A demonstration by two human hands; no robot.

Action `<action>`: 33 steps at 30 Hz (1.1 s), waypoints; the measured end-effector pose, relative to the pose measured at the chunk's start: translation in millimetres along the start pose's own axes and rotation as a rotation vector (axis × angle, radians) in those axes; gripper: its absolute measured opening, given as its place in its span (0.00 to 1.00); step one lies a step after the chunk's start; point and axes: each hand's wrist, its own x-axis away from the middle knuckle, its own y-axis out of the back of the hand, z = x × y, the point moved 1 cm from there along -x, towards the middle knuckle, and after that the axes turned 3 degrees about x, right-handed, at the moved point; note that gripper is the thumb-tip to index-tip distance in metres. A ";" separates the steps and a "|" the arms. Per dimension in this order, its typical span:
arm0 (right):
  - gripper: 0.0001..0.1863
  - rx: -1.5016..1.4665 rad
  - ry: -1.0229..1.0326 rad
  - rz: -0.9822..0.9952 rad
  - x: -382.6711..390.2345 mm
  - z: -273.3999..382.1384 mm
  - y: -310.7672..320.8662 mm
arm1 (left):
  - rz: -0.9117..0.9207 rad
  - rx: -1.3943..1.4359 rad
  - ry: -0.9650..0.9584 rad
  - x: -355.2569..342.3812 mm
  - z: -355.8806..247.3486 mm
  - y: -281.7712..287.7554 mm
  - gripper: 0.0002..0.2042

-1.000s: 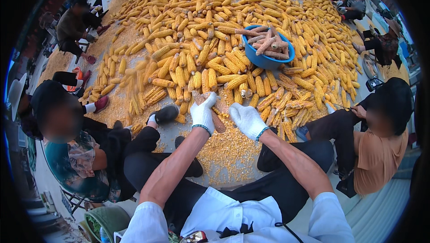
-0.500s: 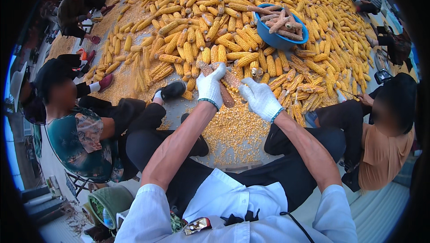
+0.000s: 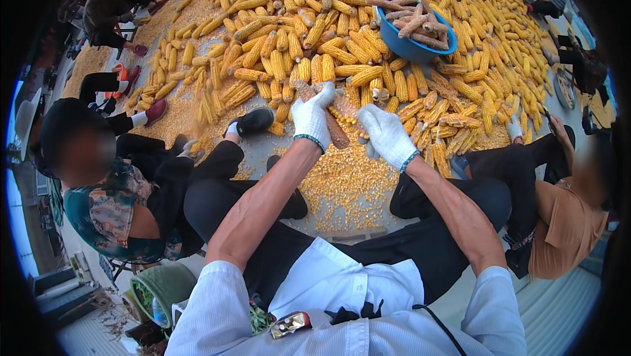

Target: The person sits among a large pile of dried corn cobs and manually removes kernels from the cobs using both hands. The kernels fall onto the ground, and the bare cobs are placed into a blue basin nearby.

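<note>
My left hand (image 3: 311, 117), in a white knit glove, is closed round a bare brown corncob (image 3: 338, 134) that slants down toward me. Crossing behind it is a partly shelled ear of corn (image 3: 346, 114), with yellow kernels still along its lower side. My right hand (image 3: 388, 134), also gloved, has its fingers curled at the right end of this ear; its fingertips are partly hidden. Below both hands, loose kernels (image 3: 342, 188) lie scattered on the ground between my feet.
A big heap of yellow corn ears (image 3: 276, 34) spreads in front of me. On it stands a blue basin (image 3: 411, 46) of bare cobs. One person (image 3: 112, 205) sits close on my left, another (image 3: 559, 224) on my right. A green bucket (image 3: 164, 287) stands at lower left.
My right hand has shifted slightly right and down, its fingers more curled. The left hand keeps its hold. The person on the right has leaned away and stretched a gloved hand toward the heap.
</note>
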 end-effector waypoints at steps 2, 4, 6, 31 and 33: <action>0.20 -0.024 -0.043 0.017 0.0 0.8 -0.2 | 0.010 -0.029 0.041 1.9 -2.0 -0.9 0.10; 0.20 -0.061 -0.084 0.024 -2.1 -1.8 1.0 | 0.012 -0.069 0.097 2.2 -4.0 -4.4 0.11; 0.22 0.210 0.083 -0.095 -9.7 -14.7 -0.6 | -0.006 -0.118 0.171 1.8 -4.3 -6.4 0.12; 0.28 0.036 -0.063 -0.105 -14.7 -11.6 -13.9 | 0.304 -0.489 0.124 10.0 1.3 -4.3 0.26; 0.28 0.110 -0.065 -0.116 -19.2 -15.2 -8.5 | 0.286 -0.489 0.232 12.1 -3.3 -9.1 0.27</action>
